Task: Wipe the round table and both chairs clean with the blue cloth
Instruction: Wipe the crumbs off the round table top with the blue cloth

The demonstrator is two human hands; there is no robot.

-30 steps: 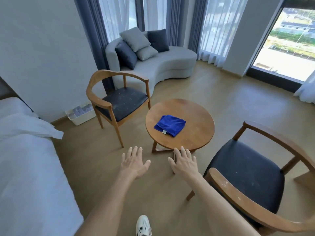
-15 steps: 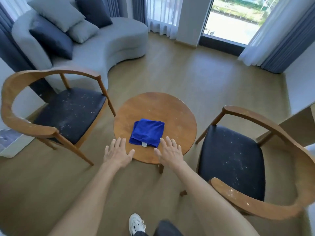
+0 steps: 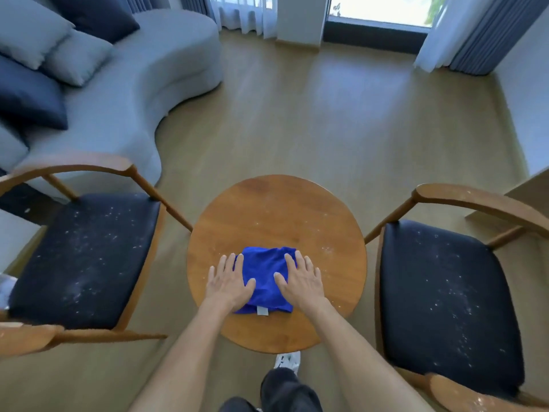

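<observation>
Now both my hands have come down flat onto the blue cloth (image 3: pixel 266 275) near the counter's (image 3: pixel 276 209) front edge. Left grip (image 3: pixel 230 282) and right grip (image 3: pixel 300 281) lie spread, holding nothing; wiping can begin.

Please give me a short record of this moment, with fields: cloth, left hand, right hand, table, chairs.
cloth: blue cloth, folded, on the table's near half
left hand: left hand flat, fingers straight, on the cloth's left edge
right hand: right hand flat, on the cloth's right side
table: round table, pale specks on the wood
chairs: left chair and right chair, white specks on both seats
</observation>
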